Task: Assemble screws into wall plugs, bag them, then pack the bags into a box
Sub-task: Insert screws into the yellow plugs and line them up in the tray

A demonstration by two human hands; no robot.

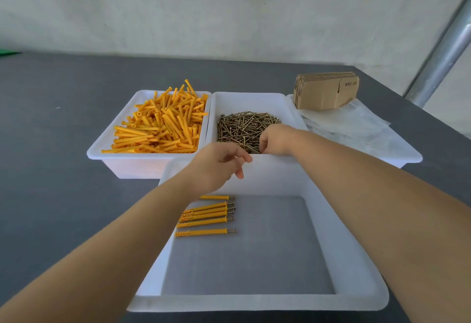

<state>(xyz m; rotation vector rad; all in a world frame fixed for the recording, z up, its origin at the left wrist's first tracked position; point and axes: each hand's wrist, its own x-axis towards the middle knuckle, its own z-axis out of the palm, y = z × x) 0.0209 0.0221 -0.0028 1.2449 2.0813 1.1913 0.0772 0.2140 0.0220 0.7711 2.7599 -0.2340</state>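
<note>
My right hand (276,139) reaches into the middle white tray (249,96), and its curled fingers dig into the pile of brass screws (242,126) at the near edge. My left hand (219,163) hovers over the far wall of the near white tray (254,302), fingers loosely curled and holding nothing. Several assembled orange plugs with screws in them (206,217) lie in a row on the near tray's floor, partly under my left forearm. Loose orange wall plugs (158,126) fill the left tray (102,155).
A stack of flat cardboard boxes (323,90) and clear plastic bags (356,123) sit in a third white tray (413,157) at the right. All trays stand on a dark grey table (51,118). A metal pole (443,52) slants behind the table's right corner.
</note>
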